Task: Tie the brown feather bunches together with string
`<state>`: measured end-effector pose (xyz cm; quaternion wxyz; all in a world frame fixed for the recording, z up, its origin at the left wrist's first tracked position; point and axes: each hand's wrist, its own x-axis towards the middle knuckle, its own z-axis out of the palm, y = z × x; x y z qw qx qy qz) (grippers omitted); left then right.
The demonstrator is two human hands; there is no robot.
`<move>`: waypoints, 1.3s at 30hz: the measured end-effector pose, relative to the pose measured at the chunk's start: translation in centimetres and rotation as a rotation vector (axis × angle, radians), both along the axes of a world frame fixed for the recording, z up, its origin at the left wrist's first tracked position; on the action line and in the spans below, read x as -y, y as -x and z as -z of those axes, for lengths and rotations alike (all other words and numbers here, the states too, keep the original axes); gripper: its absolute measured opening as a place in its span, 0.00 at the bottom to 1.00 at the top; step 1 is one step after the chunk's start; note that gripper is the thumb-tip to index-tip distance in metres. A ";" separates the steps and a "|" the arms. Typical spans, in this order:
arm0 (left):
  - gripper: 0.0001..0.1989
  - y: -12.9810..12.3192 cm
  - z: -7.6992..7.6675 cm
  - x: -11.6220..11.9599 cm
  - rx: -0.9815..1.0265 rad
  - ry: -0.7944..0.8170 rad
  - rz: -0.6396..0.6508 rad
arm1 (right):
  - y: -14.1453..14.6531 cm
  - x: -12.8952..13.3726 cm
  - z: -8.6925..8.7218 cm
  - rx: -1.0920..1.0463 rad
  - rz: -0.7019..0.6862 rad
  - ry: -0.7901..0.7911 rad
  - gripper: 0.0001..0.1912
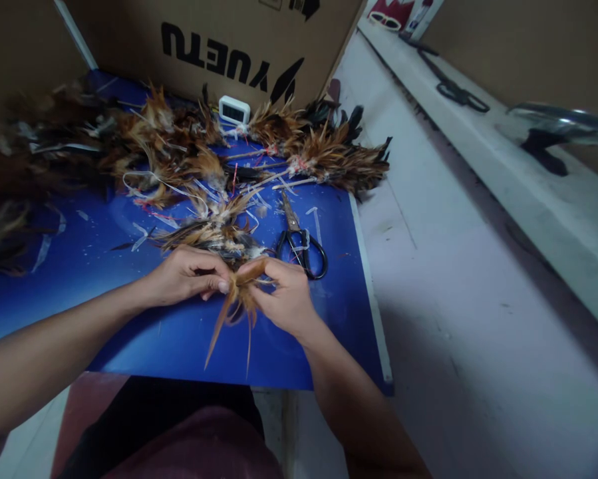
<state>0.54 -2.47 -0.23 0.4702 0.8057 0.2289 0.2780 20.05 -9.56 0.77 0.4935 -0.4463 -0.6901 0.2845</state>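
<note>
Between my two hands, low over the blue table [179, 346], is a small tuft of brown feathers [239, 296]. My left hand [191, 276] pinches its left side between thumb and fingers. Opposite it, my right hand [283, 293] is closed on the feathers' right side, and pale quill ends show by the fingers. A few long feathers droop below the fingertips. Just beyond my hands lies a loose bunch of brown and dark feathers [211, 236]. Black-handled scissors [299, 243] rest past my right hand, blades pointing away, with a clear strip across them.
Feather bundles [343, 159] tied with pink string lie at the back right. A big feather heap [149, 140] covers the back left. Behind stand a small white digital clock [234, 110] and a cardboard box [219, 46]. On the right ledge lies another pair of scissors [461, 96].
</note>
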 end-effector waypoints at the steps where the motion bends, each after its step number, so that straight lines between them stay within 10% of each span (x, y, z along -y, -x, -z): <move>1: 0.10 0.0 0.0 0.0 0.005 0.003 0.002 | 0.0 0.0 0.0 -0.004 0.000 -0.004 0.08; 23: 0.12 1.2 0.5 -1.1 0.338 0.372 -0.130 | -1.7 -1.3 0.5 -0.180 0.261 0.135 0.07; 31: 0.08 2.0 -1.9 -2.7 0.666 0.509 -0.373 | -3.4 -4.8 1.0 0.227 0.333 0.107 0.07; 39: 0.11 2.0 -0.9 -3.2 0.687 0.486 -0.399 | -3.5 -13.0 0.4 0.792 0.411 0.301 0.13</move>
